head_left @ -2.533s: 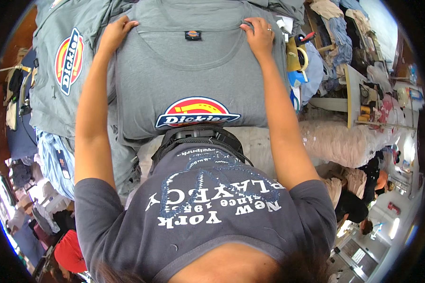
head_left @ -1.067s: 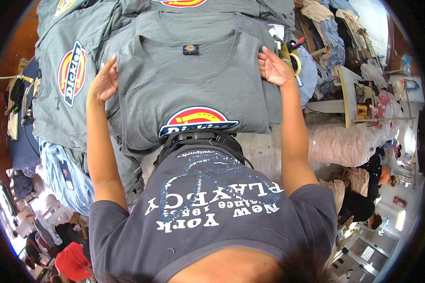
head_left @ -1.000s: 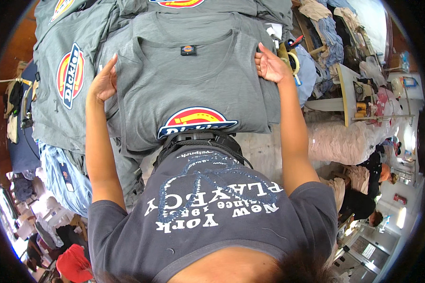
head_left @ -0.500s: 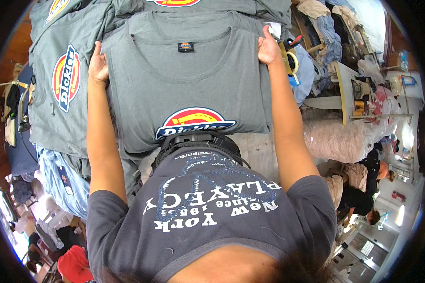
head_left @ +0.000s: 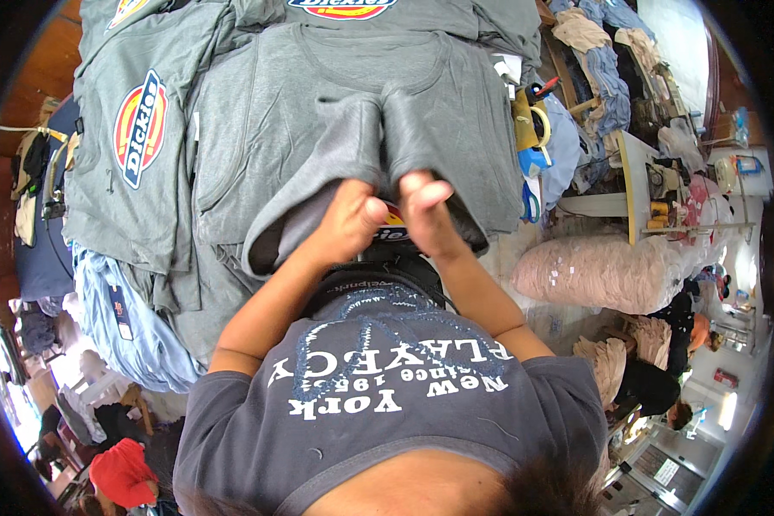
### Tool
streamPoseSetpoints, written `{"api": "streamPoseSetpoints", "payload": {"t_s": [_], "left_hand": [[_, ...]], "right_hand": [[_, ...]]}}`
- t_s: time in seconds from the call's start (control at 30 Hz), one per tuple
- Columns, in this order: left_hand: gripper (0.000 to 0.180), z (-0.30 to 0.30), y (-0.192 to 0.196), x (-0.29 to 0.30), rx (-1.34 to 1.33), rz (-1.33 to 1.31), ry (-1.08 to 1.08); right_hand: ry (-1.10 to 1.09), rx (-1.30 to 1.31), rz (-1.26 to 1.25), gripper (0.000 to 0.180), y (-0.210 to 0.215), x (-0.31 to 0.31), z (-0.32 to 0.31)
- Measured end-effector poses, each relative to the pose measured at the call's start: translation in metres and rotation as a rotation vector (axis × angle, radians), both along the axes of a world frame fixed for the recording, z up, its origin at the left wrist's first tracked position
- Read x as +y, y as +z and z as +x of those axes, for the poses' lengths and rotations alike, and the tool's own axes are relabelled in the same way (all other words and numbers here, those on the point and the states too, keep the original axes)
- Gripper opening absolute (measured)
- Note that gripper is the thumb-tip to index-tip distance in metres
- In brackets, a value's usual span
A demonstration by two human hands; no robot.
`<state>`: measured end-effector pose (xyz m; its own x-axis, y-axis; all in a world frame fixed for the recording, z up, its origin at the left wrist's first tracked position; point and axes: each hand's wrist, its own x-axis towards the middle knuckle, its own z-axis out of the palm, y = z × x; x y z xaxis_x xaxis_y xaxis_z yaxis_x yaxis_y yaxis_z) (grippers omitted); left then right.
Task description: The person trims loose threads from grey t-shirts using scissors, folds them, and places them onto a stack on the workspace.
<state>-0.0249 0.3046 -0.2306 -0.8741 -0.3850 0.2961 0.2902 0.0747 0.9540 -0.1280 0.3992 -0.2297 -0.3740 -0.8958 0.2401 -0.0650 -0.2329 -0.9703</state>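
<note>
A folded grey shirt (head_left: 267,120) lies on top of a stack in front of me, its scooped neckline at the far side. Its near edge is lifted in two raised folds close together. My left hand (head_left: 348,225) and my right hand (head_left: 427,217) are side by side at that edge, holding the cloth. Their fingers go in under the fabric and are mostly hidden, while both thumbs show outside. Between my hands a bit of the shirt's red and yellow emblem (head_left: 393,219) can be seen.
More grey shirts with emblems (head_left: 140,129) lie left and behind. Light blue garments (head_left: 138,318) hang at the left. On the right are a yellow tape roll (head_left: 542,126), red-handled scissors (head_left: 545,88) and a pink wrapped bundle (head_left: 593,273). Other people (head_left: 654,387) are farther off.
Both hands have left the shirt's far sides and come in to its near edge. That edge, flat before, is now raised in folds over my fingers.
</note>
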Motion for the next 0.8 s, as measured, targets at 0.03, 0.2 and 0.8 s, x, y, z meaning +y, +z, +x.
{"api": "streamPoseSetpoints", "payload": {"t_s": [0.03, 0.2, 0.8], "left_hand": [[0.091, 0.002, 0.007, 0.005, -0.006, 0.062, -0.097], [0.092, 0.007, 0.004, 0.023, 0.075, 0.052, -0.094], [0.045, 0.032, 0.062, -0.024, 0.03, -0.2, 0.042]], "right_hand": [[0.037, 0.004, 0.017, 0.099, 0.006, 0.001, 0.014], [0.116, 0.021, -0.032, 0.098, 0.006, 0.015, 0.028], [-0.392, -0.014, -0.183, 0.024, 0.041, 0.087, -0.019]]}}
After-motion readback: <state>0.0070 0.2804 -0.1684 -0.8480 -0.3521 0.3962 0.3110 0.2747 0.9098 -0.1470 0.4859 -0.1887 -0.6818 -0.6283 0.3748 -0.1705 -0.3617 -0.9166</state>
